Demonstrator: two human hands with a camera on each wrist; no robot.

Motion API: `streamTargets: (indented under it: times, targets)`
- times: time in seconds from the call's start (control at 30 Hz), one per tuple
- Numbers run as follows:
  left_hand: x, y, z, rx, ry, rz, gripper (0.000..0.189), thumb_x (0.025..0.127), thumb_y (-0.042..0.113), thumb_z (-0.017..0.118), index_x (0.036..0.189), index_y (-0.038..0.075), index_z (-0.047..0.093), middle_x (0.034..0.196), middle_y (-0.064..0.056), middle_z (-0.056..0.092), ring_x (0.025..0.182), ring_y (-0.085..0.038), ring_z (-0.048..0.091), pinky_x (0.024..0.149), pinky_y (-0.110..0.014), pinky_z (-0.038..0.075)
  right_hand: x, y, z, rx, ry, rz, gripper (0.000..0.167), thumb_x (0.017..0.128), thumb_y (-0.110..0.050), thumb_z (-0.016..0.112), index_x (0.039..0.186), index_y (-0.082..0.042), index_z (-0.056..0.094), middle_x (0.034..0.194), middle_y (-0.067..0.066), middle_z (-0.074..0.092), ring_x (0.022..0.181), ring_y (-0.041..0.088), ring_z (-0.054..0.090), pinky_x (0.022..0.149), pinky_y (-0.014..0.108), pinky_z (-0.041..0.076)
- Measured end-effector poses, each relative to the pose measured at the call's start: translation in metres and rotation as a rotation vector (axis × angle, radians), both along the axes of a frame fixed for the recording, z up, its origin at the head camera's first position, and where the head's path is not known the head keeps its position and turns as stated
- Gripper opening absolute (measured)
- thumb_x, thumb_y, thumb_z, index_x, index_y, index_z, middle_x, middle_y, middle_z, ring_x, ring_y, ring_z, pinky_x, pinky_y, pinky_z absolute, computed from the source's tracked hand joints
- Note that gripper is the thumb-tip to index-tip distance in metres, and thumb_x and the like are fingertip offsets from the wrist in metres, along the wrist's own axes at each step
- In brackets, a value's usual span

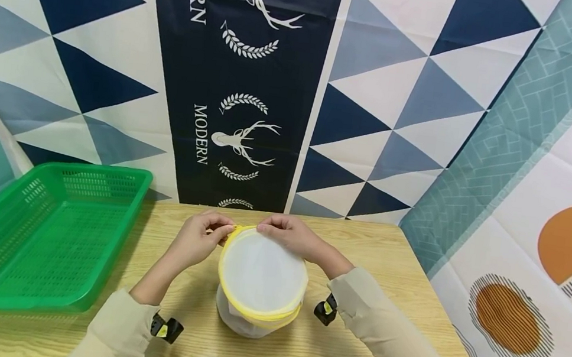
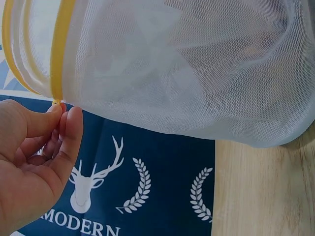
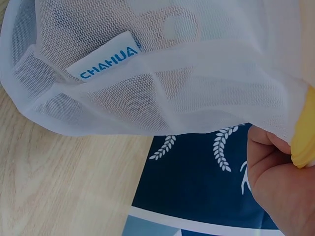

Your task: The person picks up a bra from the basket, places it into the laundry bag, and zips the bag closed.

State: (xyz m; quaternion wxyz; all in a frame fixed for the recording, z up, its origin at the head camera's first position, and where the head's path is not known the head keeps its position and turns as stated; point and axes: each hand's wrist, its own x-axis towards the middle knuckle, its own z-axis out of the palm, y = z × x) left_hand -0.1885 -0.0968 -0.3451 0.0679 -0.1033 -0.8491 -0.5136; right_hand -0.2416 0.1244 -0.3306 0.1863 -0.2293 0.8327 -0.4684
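A white mesh laundry bag (image 1: 264, 274) with a yellow zipper band round its top stands on the table; its white top panel lies within the yellow ring. At the far left of the ring, my left hand (image 1: 201, 236) pinches the small yellow zipper pull (image 2: 57, 102) between thumb and finger. My right hand (image 1: 292, 236) grips the bag's far rim beside it, thumb on top. In the right wrist view, the fingers of that hand curl against the yellow band (image 3: 302, 137), and a label (image 3: 104, 56) reading CHAHUA shows on the mesh side.
A green plastic basket (image 1: 112, 240) with perforated walls stands on the left of the wood-grain table (image 1: 350, 353). A patterned wall cloth (image 1: 255, 79) hangs behind the table's far edge. Small black devices (image 1: 326, 309) are strapped at both wrists.
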Motion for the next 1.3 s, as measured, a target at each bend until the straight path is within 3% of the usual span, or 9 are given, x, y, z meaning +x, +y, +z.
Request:
streamTargets:
  times: [0.17,0.47,0.87,1.03,1.2,1.3]
  targets:
    - [0.001,-0.001,-0.001,-0.003,0.012,-0.004,0.015,0.092,0.012,0.059,0.098,0.002,0.068,0.097,-0.013,0.063,0.073,-0.015,0.063,0.065,-0.028,0.056,0.001,0.001,0.000,-0.008,0.003,-0.002,0.027,0.093,-0.033,0.056,0.106,-0.011,0.066,0.090,0.006,0.066,0.064,0.012,0.062,0.057,0.027,0.054]
    - [0.005,-0.003,-0.001,0.020,-0.013,-0.007,0.015,0.092,0.011,0.058,0.098,0.002,0.068,0.098,-0.012,0.063,0.075,-0.021,0.064,0.063,-0.021,0.054,0.000,0.003,-0.002,-0.023,-0.009,-0.042,0.027,0.094,-0.034,0.056,0.104,-0.011,0.067,0.086,0.005,0.065,0.062,0.011,0.060,0.055,0.026,0.053]
    - [0.001,-0.002,0.000,-0.001,-0.010,0.028,0.014,0.092,0.011,0.059,0.099,0.003,0.068,0.096,-0.012,0.063,0.072,-0.014,0.061,0.066,-0.027,0.055,0.000,-0.004,0.012,-0.006,0.134,-0.083,0.027,0.094,-0.030,0.055,0.106,-0.008,0.066,0.092,0.006,0.064,0.074,0.011,0.055,0.064,0.022,0.049]
    - [0.000,0.000,0.003,0.010,-0.020,0.020,0.015,0.091,0.013,0.060,0.099,0.004,0.069,0.094,-0.011,0.063,0.073,-0.014,0.060,0.067,-0.026,0.055,-0.002,-0.008,0.017,0.016,0.152,-0.033,0.022,0.092,-0.030,0.059,0.101,-0.012,0.069,0.091,0.002,0.065,0.076,0.011,0.055,0.064,0.022,0.049]
    - [0.000,0.001,0.010,-0.021,-0.007,0.016,0.017,0.091,0.018,0.061,0.100,0.007,0.070,0.093,-0.008,0.064,0.079,-0.017,0.057,0.066,-0.022,0.050,-0.002,-0.010,0.022,0.048,0.103,0.042,0.021,0.092,-0.031,0.060,0.099,-0.014,0.070,0.094,0.001,0.065,0.076,0.010,0.057,0.064,0.024,0.051]
    - [0.000,0.000,0.013,-0.045,0.014,0.021,0.017,0.091,0.019,0.061,0.099,0.008,0.071,0.094,-0.006,0.064,0.083,-0.019,0.054,0.067,-0.024,0.048,0.000,-0.010,0.025,0.065,0.057,0.081,0.024,0.093,-0.031,0.058,0.103,-0.013,0.069,0.091,0.000,0.065,0.068,0.009,0.057,0.058,0.023,0.050]
